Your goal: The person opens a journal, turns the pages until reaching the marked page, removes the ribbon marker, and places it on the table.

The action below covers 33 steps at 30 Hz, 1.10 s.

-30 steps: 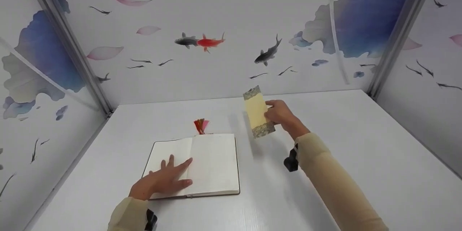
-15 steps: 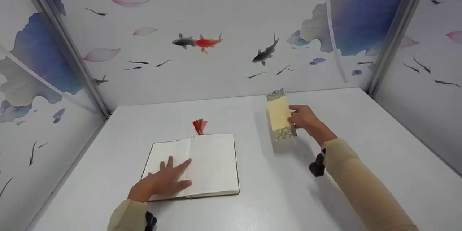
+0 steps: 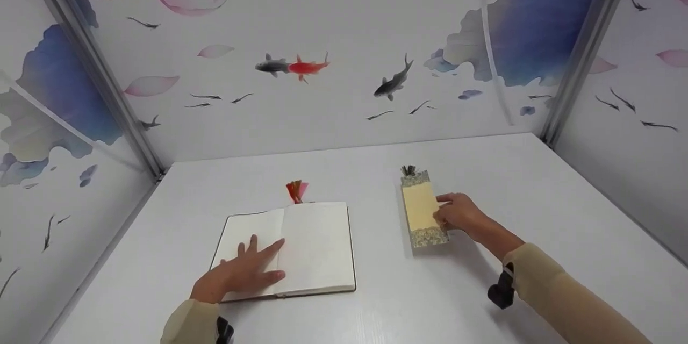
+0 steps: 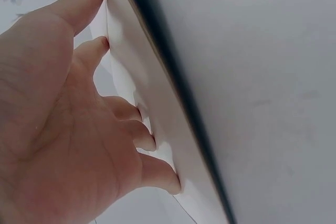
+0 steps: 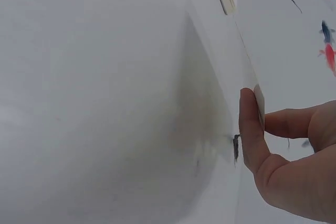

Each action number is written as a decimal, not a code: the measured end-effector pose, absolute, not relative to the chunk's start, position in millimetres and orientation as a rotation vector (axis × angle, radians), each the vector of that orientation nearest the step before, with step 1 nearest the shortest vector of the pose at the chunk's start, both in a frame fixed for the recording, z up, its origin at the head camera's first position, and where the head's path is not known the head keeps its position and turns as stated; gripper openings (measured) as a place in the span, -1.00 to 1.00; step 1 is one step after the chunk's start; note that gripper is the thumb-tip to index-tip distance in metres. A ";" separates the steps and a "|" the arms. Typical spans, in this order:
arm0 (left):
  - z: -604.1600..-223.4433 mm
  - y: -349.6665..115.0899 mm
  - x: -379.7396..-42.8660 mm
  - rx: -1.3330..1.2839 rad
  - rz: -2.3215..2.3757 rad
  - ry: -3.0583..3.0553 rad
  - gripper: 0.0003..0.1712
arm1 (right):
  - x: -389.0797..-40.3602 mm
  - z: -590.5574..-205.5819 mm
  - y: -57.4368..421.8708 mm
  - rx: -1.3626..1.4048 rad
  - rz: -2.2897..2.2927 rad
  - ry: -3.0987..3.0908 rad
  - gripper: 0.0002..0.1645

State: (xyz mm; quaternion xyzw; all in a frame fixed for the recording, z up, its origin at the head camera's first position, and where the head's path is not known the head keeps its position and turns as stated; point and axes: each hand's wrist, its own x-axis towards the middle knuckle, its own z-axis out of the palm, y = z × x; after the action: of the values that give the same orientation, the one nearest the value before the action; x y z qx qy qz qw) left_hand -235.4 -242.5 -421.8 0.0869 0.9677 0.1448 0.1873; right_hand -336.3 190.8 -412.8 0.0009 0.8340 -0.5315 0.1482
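An open notebook (image 3: 317,247) with blank pages lies on the white table. My left hand (image 3: 242,269) rests on its left page, fingers spread and fingertips pressing the paper near the fold. A red and pink tassel (image 3: 296,191) sticks out past the notebook's far edge. To the right, my right hand (image 3: 463,212) pinches a bookmark (image 3: 421,207) by its right edge. The bookmark is cream with grey patterned ends and a dark tassel (image 3: 408,171) at the top. In the right wrist view it appears edge-on between thumb and fingers, close over the table.
The white table (image 3: 376,301) is bounded by a back panel (image 3: 344,118) and side panels printed with fish, petals and blue leaves. Metal posts (image 3: 583,48) stand at the back corners. A black wrist camera (image 3: 501,290) hangs under the right sleeve.
My right hand has carried the bookmark to the right, then lowered it towards the table and nearer me. My left hand has stayed on the notebook page.
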 end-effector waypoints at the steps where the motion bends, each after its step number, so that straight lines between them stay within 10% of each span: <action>1: -421.4 -241.9 -235.8 0.250 0.412 2.723 -0.18 | -335.4 -414.6 192.8 0.016 -1.532 2.397 -0.28; 33: -425.4 -243.8 -235.1 0.231 0.429 2.738 -0.18 | -304.6 -428.9 185.0 -0.128 -0.663 2.989 -0.44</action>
State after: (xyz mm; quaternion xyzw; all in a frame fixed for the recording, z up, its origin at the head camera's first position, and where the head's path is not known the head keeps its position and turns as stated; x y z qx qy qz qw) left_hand -235.1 -243.8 -425.4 0.0818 0.9686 0.1516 0.1793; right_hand -304.6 185.0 -428.9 -0.0416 0.9747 -0.2162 0.0387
